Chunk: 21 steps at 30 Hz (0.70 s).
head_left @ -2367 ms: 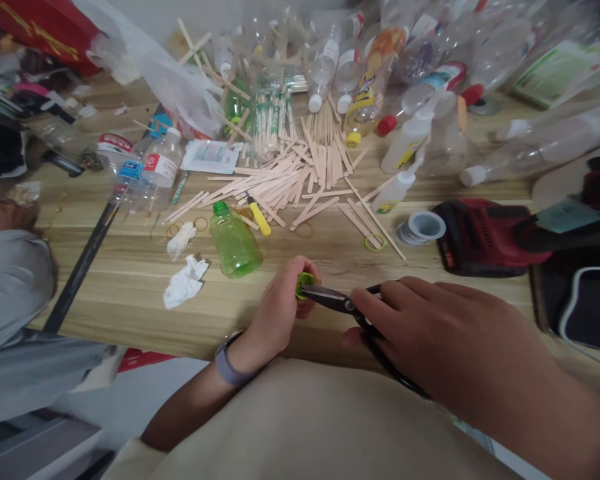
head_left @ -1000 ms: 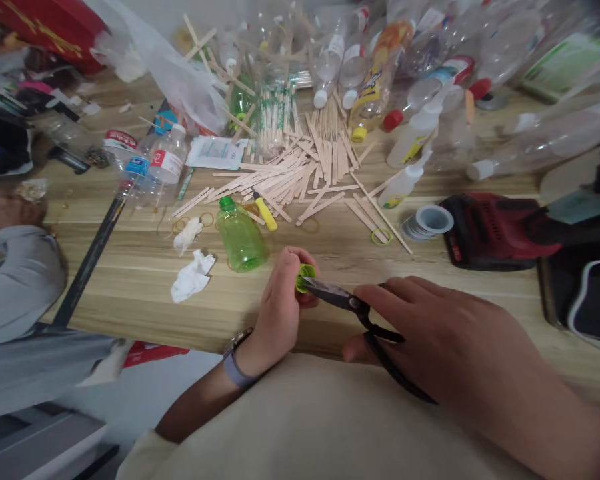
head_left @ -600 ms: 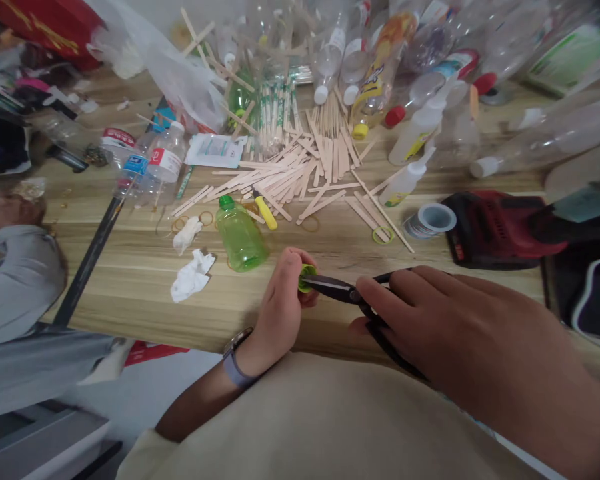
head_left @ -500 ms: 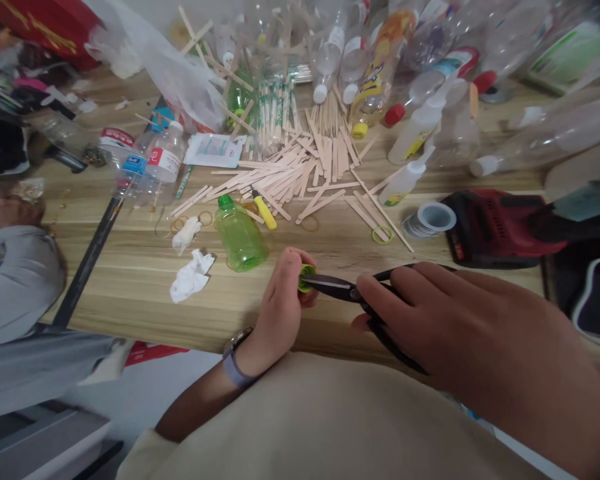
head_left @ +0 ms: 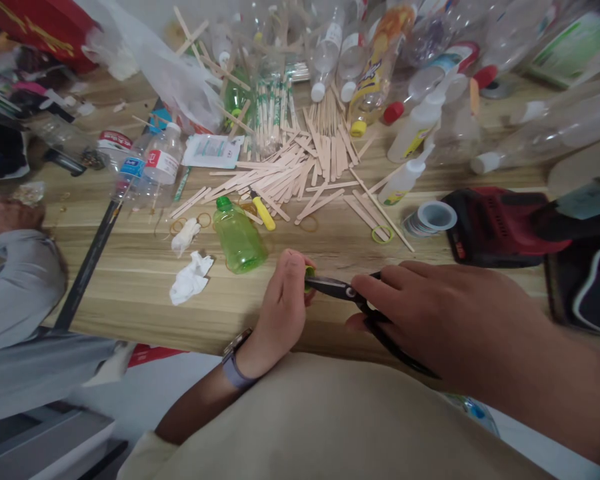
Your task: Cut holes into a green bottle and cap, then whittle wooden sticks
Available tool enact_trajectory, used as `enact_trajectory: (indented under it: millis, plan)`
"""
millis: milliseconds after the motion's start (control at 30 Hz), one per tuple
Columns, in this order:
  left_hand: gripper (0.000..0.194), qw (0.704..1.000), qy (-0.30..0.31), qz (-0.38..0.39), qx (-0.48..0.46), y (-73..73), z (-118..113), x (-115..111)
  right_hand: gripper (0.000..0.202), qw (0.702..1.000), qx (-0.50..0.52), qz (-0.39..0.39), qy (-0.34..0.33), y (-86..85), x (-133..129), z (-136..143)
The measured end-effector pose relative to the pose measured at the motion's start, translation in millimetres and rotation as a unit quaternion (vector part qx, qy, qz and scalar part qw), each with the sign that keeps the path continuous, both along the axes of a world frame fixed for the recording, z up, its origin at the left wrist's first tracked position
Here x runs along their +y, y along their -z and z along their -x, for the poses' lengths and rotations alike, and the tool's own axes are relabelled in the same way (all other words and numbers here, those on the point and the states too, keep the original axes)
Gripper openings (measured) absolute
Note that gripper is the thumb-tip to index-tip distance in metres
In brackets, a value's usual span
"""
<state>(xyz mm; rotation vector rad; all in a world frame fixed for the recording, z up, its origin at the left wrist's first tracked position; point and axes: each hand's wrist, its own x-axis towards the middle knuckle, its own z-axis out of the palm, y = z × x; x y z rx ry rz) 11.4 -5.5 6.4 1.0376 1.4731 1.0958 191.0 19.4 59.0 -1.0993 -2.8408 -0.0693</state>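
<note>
My left hand point(head_left: 286, 297), with a watch on the wrist, is closed round a small yellow-green cap point(head_left: 309, 278), mostly hidden by the fingers. My right hand point(head_left: 430, 313) grips the black handles of a pair of scissors point(head_left: 330, 287). The scissors' tips reach into the cap's opening. On the table just left of my left hand lies a green bottle point(head_left: 240, 239) without a cap. A yellow-handled tool point(head_left: 264, 212) lies beyond it, beside a heap of wooden sticks point(head_left: 285, 175).
A red and black battery tool point(head_left: 500, 227) and a grey cup point(head_left: 433, 219) stand at the right. Glue bottles point(head_left: 405, 181) and plastic bottles fill the back. Crumpled tissue point(head_left: 191, 278) lies at left, and another person's sleeve point(head_left: 20, 283) shows at the far left.
My right hand and the scissors have shifted slightly left, and the handles look closer together. My left hand has turned a little, hiding more of the cap.
</note>
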Motion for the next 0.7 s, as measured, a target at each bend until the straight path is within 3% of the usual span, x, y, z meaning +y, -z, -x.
enact_trajectory:
  millis: [67,133,167,233,300,333,367,400,433,500,567,633,700]
  plan:
    - [0.039,1.0,-0.005,-0.008,-0.001,-0.9,-0.3,-0.5,0.024,0.993,0.02,0.108,0.053,6.0,2.6,0.6]
    - [0.038,1.0,-0.012,-0.021,-0.015,-2.0,-0.9,-1.0,0.032,0.957,0.074,0.265,0.095,10.8,5.2,0.9]
    - [0.037,0.999,-0.015,-0.031,-0.027,-2.4,-1.2,-1.1,0.039,0.92,0.117,0.361,0.097,12.6,6.2,0.6]
    - [0.038,0.996,-0.02,-0.055,-0.066,-2.2,-1.8,-0.9,0.052,0.812,0.211,0.539,0.074,14.9,7.5,-1.2]
    - [0.036,0.99,-0.018,-0.067,-0.123,-0.7,-2.5,0.1,0.06,0.708,0.279,0.646,0.057,15.9,7.4,-4.4]
    - [0.034,0.986,-0.015,-0.064,-0.155,0.1,-2.8,0.8,0.063,0.68,0.299,0.667,0.055,16.0,6.9,-6.3]
    - [0.033,0.981,-0.011,-0.058,-0.184,0.8,-3.1,1.4,0.064,0.674,0.312,0.667,0.06,16.1,6.1,-8.3]
    - [0.032,0.977,-0.005,-0.049,-0.209,1.2,-3.4,2.0,0.064,0.69,0.313,0.649,0.067,16.2,5.0,-10.3]
    - [0.031,0.973,-0.002,-0.04,-0.226,1.2,-3.7,2.3,0.063,0.726,0.3,0.614,0.076,16.5,3.8,-12.1]
    - [0.031,0.969,-0.002,-0.03,-0.245,-0.1,-4.3,2.4,0.06,0.838,0.249,0.476,0.097,17.6,0.7,-15.1]
    - [0.031,0.967,-0.006,-0.024,-0.252,-2.2,-4.8,1.8,0.058,0.937,0.184,0.278,0.099,18.9,-2.9,-17.1]
    - [0.03,0.966,-0.005,-0.023,-0.256,-3.9,-5.1,0.9,0.062,0.983,0.131,0.105,0.071,19.0,-6.5,-17.9]
    - [0.03,0.966,-0.001,-0.022,-0.258,-4.5,-5.2,-0.1,0.065,0.995,0.094,0.01,0.04,16.7,-9.3,-17.7]
